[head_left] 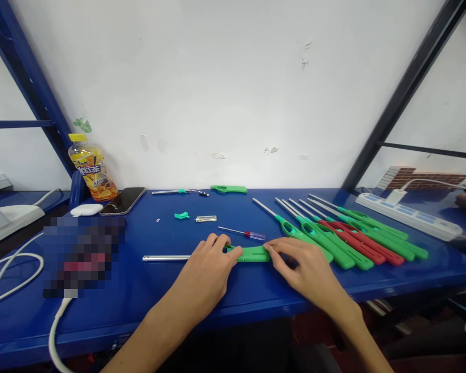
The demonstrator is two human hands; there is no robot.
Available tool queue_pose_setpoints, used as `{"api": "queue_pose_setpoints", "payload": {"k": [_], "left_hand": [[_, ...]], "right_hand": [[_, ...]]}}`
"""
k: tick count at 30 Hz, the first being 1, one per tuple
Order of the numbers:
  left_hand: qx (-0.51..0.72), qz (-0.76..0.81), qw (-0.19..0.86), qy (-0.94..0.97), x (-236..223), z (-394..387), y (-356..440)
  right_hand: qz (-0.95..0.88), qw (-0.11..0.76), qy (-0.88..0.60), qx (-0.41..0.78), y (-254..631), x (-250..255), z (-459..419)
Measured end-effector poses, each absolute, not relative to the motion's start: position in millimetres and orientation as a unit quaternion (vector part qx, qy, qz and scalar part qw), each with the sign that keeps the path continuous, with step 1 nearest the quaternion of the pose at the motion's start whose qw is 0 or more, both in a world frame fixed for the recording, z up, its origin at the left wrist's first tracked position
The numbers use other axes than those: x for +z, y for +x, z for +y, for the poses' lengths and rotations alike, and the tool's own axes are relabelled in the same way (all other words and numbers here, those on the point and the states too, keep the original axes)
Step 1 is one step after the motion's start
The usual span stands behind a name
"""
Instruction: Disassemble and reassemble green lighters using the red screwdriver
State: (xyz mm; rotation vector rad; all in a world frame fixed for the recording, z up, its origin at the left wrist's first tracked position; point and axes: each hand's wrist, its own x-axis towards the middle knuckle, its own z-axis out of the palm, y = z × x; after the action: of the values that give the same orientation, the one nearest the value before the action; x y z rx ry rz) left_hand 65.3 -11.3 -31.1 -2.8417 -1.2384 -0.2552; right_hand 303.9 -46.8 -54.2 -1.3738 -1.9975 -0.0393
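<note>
A long-necked green gas lighter lies across the near part of the blue table, its metal tube pointing left. My left hand is closed around its trigger end. At the other end of the handle, my right hand pinches the tip between thumb and fingers. Just beyond lies a screwdriver with a purple-and-red handle. Farther back are a small clear tank-like part, a teal plastic piece, a loose metal tube with wires, and a green handle piece.
Several green and red lighters lie side by side on the right, near a white power strip. At the left stand a drink bottle, a phone, a white case and a blurred object with a white cable. A white wall rises behind.
</note>
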Motion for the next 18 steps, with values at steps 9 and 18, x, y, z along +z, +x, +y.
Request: {"api": "queue_pose_setpoints", "payload": {"k": [9,18], "left_hand": [[-0.092,-0.394,0.021,-0.914,-31.9,-10.4,64.7],[-0.091,-0.394,0.025,-0.914,-33.5,-10.3,64.5]], "right_hand": [[-0.775,0.355,-0.523,-0.012,302.8,-52.4,-48.1],[-0.783,0.351,-0.514,-0.007,302.3,-50.5,-48.6]]}}
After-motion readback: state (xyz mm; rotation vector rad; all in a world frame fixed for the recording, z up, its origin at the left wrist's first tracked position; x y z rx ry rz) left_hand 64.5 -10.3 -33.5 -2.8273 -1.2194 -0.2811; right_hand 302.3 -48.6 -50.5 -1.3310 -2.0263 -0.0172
